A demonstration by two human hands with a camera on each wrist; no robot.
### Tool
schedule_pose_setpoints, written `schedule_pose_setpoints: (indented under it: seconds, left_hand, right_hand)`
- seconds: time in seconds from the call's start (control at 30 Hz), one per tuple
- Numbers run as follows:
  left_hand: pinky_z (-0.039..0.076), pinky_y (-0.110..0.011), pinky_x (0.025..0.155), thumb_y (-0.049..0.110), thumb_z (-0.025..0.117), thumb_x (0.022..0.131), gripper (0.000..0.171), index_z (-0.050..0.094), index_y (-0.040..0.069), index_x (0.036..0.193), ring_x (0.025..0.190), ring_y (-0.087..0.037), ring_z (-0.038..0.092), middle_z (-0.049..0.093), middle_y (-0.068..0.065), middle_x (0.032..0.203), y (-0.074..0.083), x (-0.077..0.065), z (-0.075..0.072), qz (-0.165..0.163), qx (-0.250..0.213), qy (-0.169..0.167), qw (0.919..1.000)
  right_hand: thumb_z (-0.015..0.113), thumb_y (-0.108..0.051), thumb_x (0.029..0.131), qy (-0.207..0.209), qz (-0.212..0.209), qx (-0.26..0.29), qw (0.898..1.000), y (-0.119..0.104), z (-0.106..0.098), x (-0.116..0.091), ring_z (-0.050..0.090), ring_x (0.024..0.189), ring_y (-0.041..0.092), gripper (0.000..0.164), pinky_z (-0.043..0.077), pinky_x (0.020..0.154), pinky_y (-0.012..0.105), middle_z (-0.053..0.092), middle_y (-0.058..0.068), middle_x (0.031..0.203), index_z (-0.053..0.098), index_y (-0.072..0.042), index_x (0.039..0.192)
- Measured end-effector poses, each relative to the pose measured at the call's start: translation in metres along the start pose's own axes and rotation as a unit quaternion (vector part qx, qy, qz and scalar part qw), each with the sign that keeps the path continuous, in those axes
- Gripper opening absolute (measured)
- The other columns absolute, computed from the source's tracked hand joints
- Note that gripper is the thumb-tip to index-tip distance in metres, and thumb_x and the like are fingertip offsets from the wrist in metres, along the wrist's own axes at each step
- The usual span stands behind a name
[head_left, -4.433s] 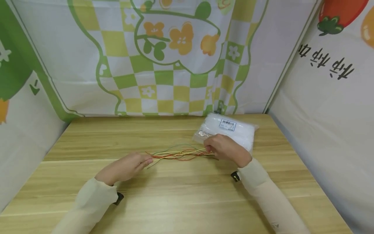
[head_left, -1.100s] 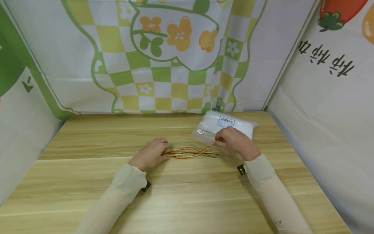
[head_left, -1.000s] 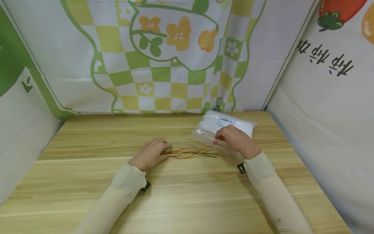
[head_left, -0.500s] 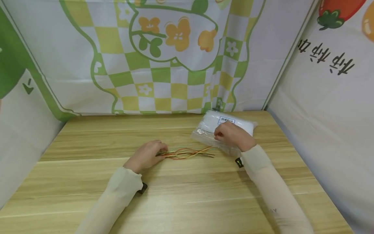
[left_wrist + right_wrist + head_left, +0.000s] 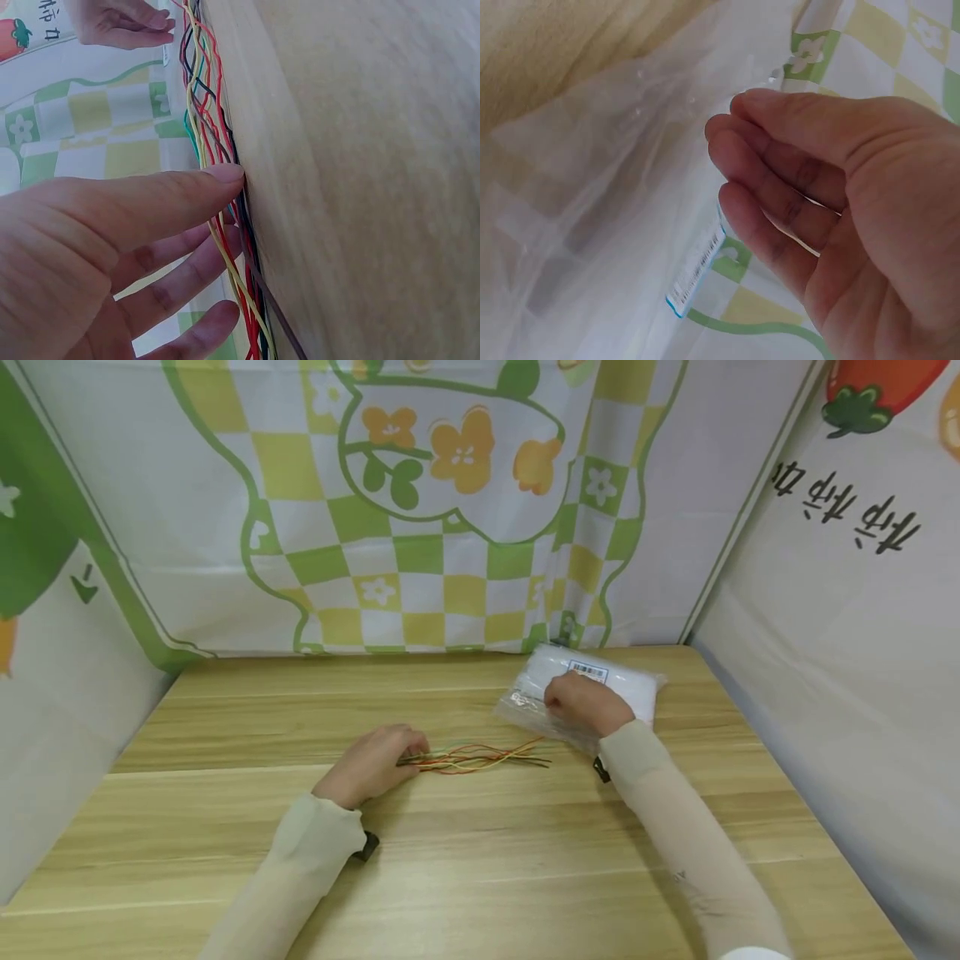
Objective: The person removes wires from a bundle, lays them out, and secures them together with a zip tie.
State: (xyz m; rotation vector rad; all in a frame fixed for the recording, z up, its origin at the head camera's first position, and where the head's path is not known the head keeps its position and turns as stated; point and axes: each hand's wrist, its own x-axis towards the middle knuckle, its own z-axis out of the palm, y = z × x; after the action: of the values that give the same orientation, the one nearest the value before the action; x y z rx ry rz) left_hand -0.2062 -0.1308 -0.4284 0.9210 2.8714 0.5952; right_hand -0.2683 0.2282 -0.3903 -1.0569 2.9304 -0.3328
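Note:
A bundle of thin wires [image 5: 480, 758] in red, yellow, black, green and brown lies crosswise on the table. My left hand [image 5: 375, 764] pinches its left end; in the left wrist view the thumb [image 5: 172, 196] lies over the wires [image 5: 206, 112], with the fingers behind. My right hand [image 5: 588, 703] is over a clear plastic bag [image 5: 528, 681] with white contents and a barcode label. In the right wrist view, the right hand [image 5: 840, 187] has loosely bent fingers, thumb tip close to the forefinger, with nothing visible between them, in front of the plastic bag [image 5: 615, 187].
The wooden table [image 5: 465, 860] extends in front of both arms. A white curtain with green and yellow checks [image 5: 420, 560] hangs at the back edge, and a white printed cloth [image 5: 840, 635] hangs on the right.
Both hands gripped the bundle's ends several seconds ago. My right hand has left the wires and moved over the bag. My left hand has shifted slightly left with the wires.

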Motion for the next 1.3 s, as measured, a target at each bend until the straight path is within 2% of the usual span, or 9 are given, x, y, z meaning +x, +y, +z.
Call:
schedule_pose_setpoints:
  seconds: [0.13, 0.3, 0.43, 0.5, 0.67, 0.77, 0.9, 1.0, 1.3]
  left_hand:
    - [0.058, -0.044, 0.092, 0.009, 0.081, 0.093, 0.025, 0.074, 0.011, 0.116, 0.104, -0.023, 0.07, 0.074, -0.005, 0.114, 0.001, 0.0, 0.0, -0.001, 0.002, -0.003, 1.0]
    - [0.058, -0.044, 0.093, 0.008, 0.08, 0.094, 0.024, 0.074, 0.01, 0.117, 0.104, -0.024, 0.069, 0.073, -0.005, 0.115, 0.001, 0.0, -0.001, -0.008, -0.003, -0.006, 0.9999]
    - [0.058, -0.044, 0.093, 0.007, 0.079, 0.094, 0.024, 0.074, 0.01, 0.117, 0.105, -0.024, 0.069, 0.073, -0.006, 0.115, 0.001, -0.001, -0.002, -0.012, -0.003, -0.006, 0.9999]
    - [0.058, -0.044, 0.093, 0.007, 0.079, 0.094, 0.024, 0.074, 0.01, 0.117, 0.105, -0.025, 0.069, 0.073, -0.006, 0.114, 0.002, -0.002, -0.002, -0.01, 0.0, -0.006, 0.9999]
    - [0.058, -0.045, 0.094, 0.008, 0.08, 0.093, 0.024, 0.074, 0.009, 0.117, 0.106, -0.025, 0.069, 0.074, -0.006, 0.117, 0.004, -0.003, -0.003, -0.011, 0.003, -0.007, 0.9999]
    - [0.057, -0.045, 0.095, 0.008, 0.08, 0.094, 0.024, 0.074, 0.01, 0.117, 0.108, -0.025, 0.069, 0.073, -0.006, 0.118, 0.004, -0.003, -0.002, -0.013, 0.002, -0.009, 0.9999]
    - [0.057, -0.044, 0.095, 0.008, 0.079, 0.094, 0.025, 0.073, 0.01, 0.118, 0.108, -0.025, 0.069, 0.073, -0.006, 0.117, 0.004, -0.003, -0.001, -0.013, 0.001, -0.009, 0.9999]
    - [0.058, -0.044, 0.094, 0.007, 0.079, 0.094, 0.024, 0.073, 0.01, 0.118, 0.107, -0.026, 0.069, 0.073, -0.007, 0.116, 0.005, -0.002, -0.001, -0.01, 0.001, -0.008, 0.9999]
    - [0.058, -0.043, 0.092, 0.006, 0.078, 0.094, 0.023, 0.073, 0.009, 0.117, 0.104, -0.026, 0.069, 0.072, -0.007, 0.113, 0.003, -0.003, -0.001, -0.006, 0.004, -0.004, 1.0]
  right_hand:
    - [0.055, 0.014, 0.086, -0.008, 0.019, -0.005, 1.0, 0.0, 0.006, 0.005, 0.024, 0.06, 0.01, 0.052, 0.021, 0.059, 0.025, 0.023, -0.006, 0.063, 0.025, -0.021, 0.061]
    - [0.052, 0.013, 0.088, -0.015, 0.071, -0.018, 0.997, 0.0, 0.012, 0.014, 0.026, 0.058, 0.011, 0.052, 0.024, 0.056, 0.026, 0.024, -0.005, 0.06, 0.028, -0.021, 0.057]
    - [0.052, 0.013, 0.088, -0.008, 0.097, -0.039, 0.995, 0.0, 0.015, 0.019, 0.035, 0.06, 0.014, 0.048, 0.034, 0.057, 0.029, 0.038, -0.002, 0.06, 0.037, -0.019, 0.055]
    - [0.053, 0.012, 0.09, -0.003, 0.101, -0.053, 0.993, -0.001, 0.015, 0.021, 0.04, 0.061, 0.013, 0.046, 0.039, 0.058, 0.03, 0.049, 0.0, 0.061, 0.045, -0.017, 0.055]
    - [0.057, 0.008, 0.099, 0.003, 0.113, -0.086, 0.99, -0.004, 0.018, 0.026, 0.052, 0.062, 0.012, 0.036, 0.05, 0.058, 0.032, 0.072, 0.01, 0.074, 0.068, -0.008, 0.068]
    - [0.058, 0.004, 0.102, 0.004, 0.119, -0.108, 0.987, -0.005, 0.02, 0.029, 0.064, 0.066, 0.016, 0.03, 0.056, 0.059, 0.035, 0.075, 0.013, 0.079, 0.071, -0.005, 0.077]
    - [0.057, 0.003, 0.102, 0.006, 0.132, -0.128, 0.983, -0.005, 0.025, 0.032, 0.074, 0.076, 0.031, 0.022, 0.062, 0.065, 0.045, 0.076, 0.019, 0.085, 0.072, 0.0, 0.086]
    - [0.058, 0.003, 0.101, 0.008, 0.145, -0.13, 0.981, -0.004, 0.027, 0.034, 0.076, 0.082, 0.037, 0.017, 0.063, 0.069, 0.049, 0.076, 0.022, 0.09, 0.073, 0.002, 0.092]
    - [0.059, 0.0, 0.102, 0.0, 0.165, -0.11, 0.98, -0.007, 0.03, 0.038, 0.076, 0.087, 0.039, 0.013, 0.063, 0.073, 0.051, 0.076, 0.023, 0.097, 0.071, 0.003, 0.097]
